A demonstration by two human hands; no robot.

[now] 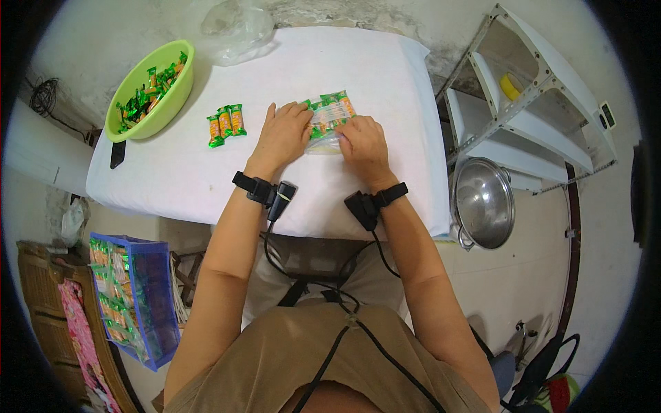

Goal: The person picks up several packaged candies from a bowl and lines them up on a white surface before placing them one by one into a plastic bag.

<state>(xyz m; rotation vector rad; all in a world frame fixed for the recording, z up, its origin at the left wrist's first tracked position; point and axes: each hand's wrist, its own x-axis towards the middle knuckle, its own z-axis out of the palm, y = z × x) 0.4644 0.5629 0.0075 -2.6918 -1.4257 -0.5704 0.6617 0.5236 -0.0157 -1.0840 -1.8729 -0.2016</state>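
Note:
A clear plastic bag (323,143) of small green-and-orange snack packets (330,111) lies flat on the white-covered table. My left hand (284,129) holds the bag's left edge down, its thumb along the packets. At the lower right corner, the curled fingers of my right hand (365,139) grip the plastic; their tips are partly hidden. Three loose packets (225,125) sit side by side, left of my left hand. Farther left, a lime-green plastic basin (175,98) holds many more of the same packets.
A dark phone (117,155) lies by the basin. Crumpled clear plastic (242,36) rests at the table's back edge. On the right stand a metal shelf (537,129) with yellow tape (510,86) and a steel pot (485,201). A blue crate (155,299) of filled bags stands lower left.

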